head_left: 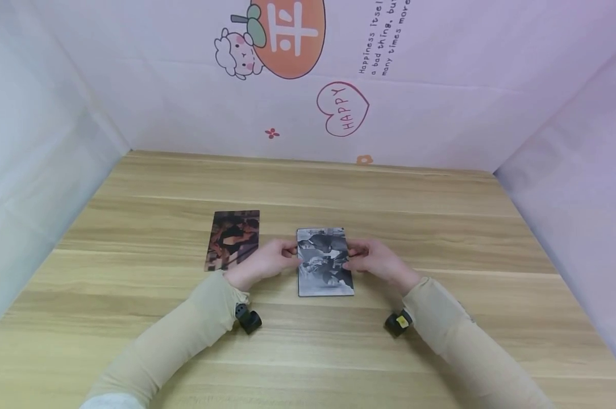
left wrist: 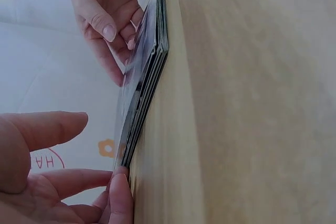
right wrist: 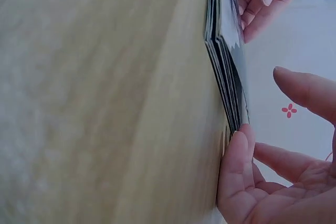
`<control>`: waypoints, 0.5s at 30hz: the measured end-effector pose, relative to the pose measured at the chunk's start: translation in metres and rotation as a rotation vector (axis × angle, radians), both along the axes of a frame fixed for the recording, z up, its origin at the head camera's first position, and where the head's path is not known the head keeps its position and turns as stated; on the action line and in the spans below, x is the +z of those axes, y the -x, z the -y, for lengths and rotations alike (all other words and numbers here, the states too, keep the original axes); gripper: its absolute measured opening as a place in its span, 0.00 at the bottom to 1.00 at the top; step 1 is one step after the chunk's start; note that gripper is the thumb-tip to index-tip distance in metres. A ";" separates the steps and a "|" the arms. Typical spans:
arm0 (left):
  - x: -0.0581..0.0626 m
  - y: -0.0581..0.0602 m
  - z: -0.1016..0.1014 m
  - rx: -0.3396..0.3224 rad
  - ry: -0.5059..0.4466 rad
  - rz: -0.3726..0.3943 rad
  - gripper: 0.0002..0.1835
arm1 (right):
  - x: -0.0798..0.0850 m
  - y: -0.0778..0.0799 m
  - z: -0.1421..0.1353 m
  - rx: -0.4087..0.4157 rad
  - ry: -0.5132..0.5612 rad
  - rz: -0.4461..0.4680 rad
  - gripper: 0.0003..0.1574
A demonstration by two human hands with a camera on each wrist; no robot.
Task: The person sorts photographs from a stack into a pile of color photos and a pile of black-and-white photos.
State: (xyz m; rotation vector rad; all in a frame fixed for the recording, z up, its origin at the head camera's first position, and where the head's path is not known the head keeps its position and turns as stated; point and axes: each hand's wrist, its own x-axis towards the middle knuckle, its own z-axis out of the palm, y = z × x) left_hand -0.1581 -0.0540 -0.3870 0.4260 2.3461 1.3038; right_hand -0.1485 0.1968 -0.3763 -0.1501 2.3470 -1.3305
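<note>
A small stack of picture cards lies on the table with a black-and-white picture on top. From the side, the left wrist view shows several thin layers in the stack. My left hand touches its left edge with the fingertips, and the thumb stands off the cards. On the opposite edge, the fingers of my right hand rest against the stack, its thumb also raised away. Left of the stack lies a single dark colour picture card, partly behind my left hand.
The wood-grain table carries the cards. A white printed cloth with cartoons and lettering hangs behind, and pale cloths close off both sides. Small black cameras are strapped at both wrists.
</note>
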 end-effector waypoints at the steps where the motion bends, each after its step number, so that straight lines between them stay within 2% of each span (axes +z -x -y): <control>1: 0.000 0.000 0.000 0.003 -0.001 0.003 0.24 | 0.000 0.000 0.000 -0.007 -0.001 0.001 0.44; 5: 0.002 -0.004 0.000 0.031 -0.004 0.005 0.28 | 0.001 -0.002 0.001 -0.022 -0.008 -0.030 0.42; 9: 0.005 -0.009 -0.003 0.054 -0.028 -0.028 0.28 | 0.003 -0.003 -0.001 -0.072 0.009 -0.040 0.41; 15: 0.005 -0.010 -0.015 0.100 -0.137 -0.007 0.29 | 0.004 -0.004 -0.011 -0.176 0.083 -0.042 0.38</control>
